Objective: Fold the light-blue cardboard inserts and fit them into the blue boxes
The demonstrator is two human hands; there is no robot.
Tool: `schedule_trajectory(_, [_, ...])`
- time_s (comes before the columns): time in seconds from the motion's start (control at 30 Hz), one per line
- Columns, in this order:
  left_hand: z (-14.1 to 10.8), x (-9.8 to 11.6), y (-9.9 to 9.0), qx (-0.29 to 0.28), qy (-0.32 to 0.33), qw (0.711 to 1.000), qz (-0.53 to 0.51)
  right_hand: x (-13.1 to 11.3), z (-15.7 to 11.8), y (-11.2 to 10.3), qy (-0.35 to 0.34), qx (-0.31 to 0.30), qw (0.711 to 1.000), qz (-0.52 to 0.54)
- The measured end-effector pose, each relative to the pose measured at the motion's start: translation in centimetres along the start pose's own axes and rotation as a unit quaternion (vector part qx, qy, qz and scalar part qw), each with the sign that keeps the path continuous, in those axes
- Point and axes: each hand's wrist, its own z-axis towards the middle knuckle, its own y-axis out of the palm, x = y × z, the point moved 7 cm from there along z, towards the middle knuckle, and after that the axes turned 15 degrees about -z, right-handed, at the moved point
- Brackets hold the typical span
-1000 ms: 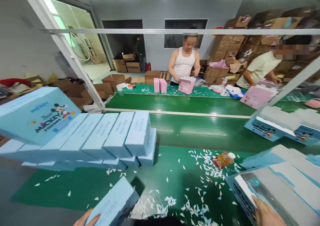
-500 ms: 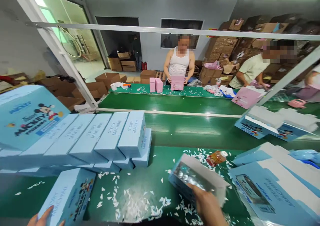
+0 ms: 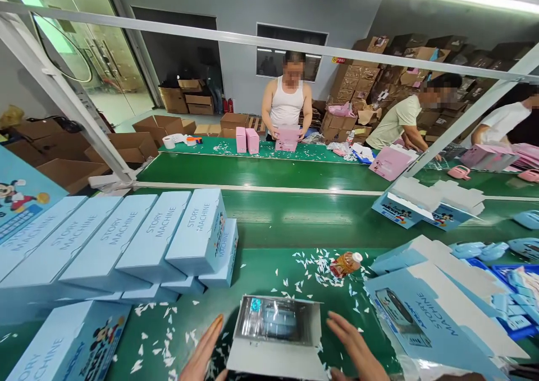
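Observation:
In front of me stands an open carton point(image 3: 273, 358) with a pale flap folded toward me. Inside it shows a clear plastic insert point(image 3: 301, 320) around a light-blue item point(image 3: 279, 319). My left hand point(image 3: 202, 352) is just left of the carton, fingers stretched out and holding nothing. On the other side, my right hand point(image 3: 356, 348) is also open, its fingers apart and a small gap from the carton wall. A closed blue story machine box point(image 3: 63, 342) lies on the green table further left, untouched by either hand.
Rows of closed blue boxes point(image 3: 147, 241) are stacked at left. White paper scraps point(image 3: 162, 336) litter the table. A drink bottle point(image 3: 346, 265) lies beyond the carton. At right are unfilled blue cartons point(image 3: 425, 308) and a blue tray point(image 3: 520, 327). Co-workers handle pink boxes across the belt.
The open carton has moved left to the middle and turned, its open side facing up toward me. My left hand has left the closed box; my right hand has released the carton.

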Motion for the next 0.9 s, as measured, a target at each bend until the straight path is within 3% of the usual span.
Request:
schedule_trajectory(0.03, [1.2,1.0,0.8,-0.019,0.022,0.999,-0.015,1.9,-0.8,0.9,0.026,-0.004,1.000,0.007])
schedule_trajectory(0.1, [3.1,2.2,1.4,-0.053,0.060,0.996,-0.041,3.1,-1.3,2.7,0.025,-0.012,0.999,0.024])
schedule_trajectory(0.23, [4.8,2.2,1.2,-0.093,0.078,0.991,-0.051,0.1,0.6,4.8,0.011,0.014,0.997,0.075])
schedule_trajectory(0.4, [4.8,1.7,1.9,-0.119,0.073,0.988,-0.070,-3.7,2.6,4.0,-0.028,0.066,0.996,0.060])
schedule_trajectory(0.53, [6.0,3.5,3.4,-0.200,0.116,0.969,-0.081,-3.9,3.4,3.1,-0.046,0.073,0.996,-0.003])
schedule_trajectory(0.63, [7.0,4.4,3.9,-0.246,0.107,0.960,-0.077,-3.9,3.7,2.4,-0.060,0.067,0.996,-0.018])
schedule_trajectory(0.73, [7.3,4.9,3.6,-0.274,0.083,0.956,-0.058,-3.7,3.8,2.2,-0.063,0.040,0.997,-0.027])
schedule_trajectory(0.9, [7.6,6.3,2.7,-0.328,0.042,0.944,-0.012,-2.9,4.2,3.4,-0.059,-0.058,0.997,-0.007])
